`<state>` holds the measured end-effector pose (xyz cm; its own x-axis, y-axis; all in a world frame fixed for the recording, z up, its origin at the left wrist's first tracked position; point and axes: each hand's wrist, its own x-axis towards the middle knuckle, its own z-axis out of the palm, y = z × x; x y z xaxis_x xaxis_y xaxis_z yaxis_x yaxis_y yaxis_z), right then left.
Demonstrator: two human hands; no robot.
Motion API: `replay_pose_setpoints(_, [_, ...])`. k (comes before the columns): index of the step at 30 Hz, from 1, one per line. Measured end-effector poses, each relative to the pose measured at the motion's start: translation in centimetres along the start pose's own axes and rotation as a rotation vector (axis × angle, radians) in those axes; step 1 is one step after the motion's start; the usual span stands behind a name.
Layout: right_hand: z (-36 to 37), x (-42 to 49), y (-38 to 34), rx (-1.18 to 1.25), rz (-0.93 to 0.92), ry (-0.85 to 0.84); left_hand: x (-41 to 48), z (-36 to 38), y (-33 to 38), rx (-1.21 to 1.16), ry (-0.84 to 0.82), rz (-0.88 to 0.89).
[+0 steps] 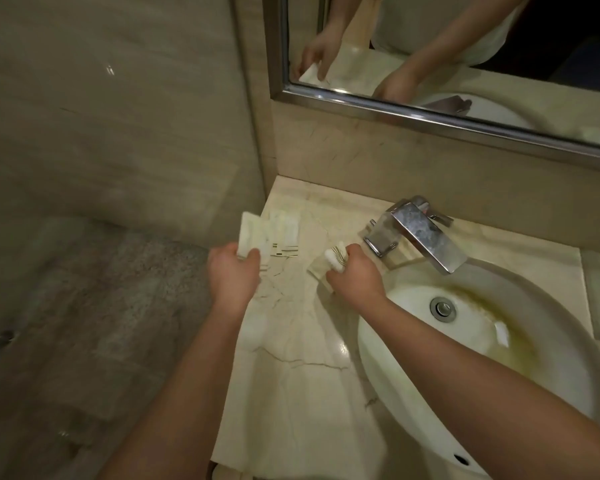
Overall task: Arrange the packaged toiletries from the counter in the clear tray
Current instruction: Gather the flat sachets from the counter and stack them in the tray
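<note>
A marble table (pixel 302 375) beside a sink (pixel 499 341). The left hand (pixel 232 271) grips packets (pixel 253 233) at the far-left corner; the right hand (pixel 355 271) clutches another packet (pixel 329 261). The tray cannot be made out (too blurred), so arranging looks barely started.

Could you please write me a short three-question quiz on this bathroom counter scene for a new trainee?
1. True or false: the right hand holds a pale packet on the counter just left of the faucet.
2. Which hand grips the packets at the counter's far left edge?
A. left hand
B. right hand
C. neither
3. Fill in: a small white scrap lies inside the ______.

Key:
1. True
2. A, it holds the flat packets there
3. sink basin
</note>
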<state>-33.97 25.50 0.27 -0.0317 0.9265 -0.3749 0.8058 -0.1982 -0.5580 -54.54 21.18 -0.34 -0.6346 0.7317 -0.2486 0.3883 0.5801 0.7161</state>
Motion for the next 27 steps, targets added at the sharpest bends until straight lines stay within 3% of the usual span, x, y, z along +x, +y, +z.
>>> replay_pose_setpoints(3, [-0.7,-0.7,0.0,0.268,0.051,-0.007,0.8,2.1,3.5,0.095,-0.116,0.072])
replay_pose_setpoints(8, [-3.2,-2.7,0.5,0.554,0.115,0.033,2.5,5.3,4.7,0.355,-0.146,0.081])
replay_pose_setpoints(16, [-8.0,-7.5,3.8,0.764,0.14,0.035,1.7,6.1,4.8,0.215,-0.112,0.113])
replay_pose_setpoints(23, [-14.2,-13.1,10.7,0.934,0.172,0.082,-12.2,6.0,10.3,0.037,-0.071,0.499])
replay_pose_setpoints(27, [-18.8,-17.1,18.4,0.983,0.156,0.15,-22.7,9.0,13.5,-0.063,-0.132,0.6])
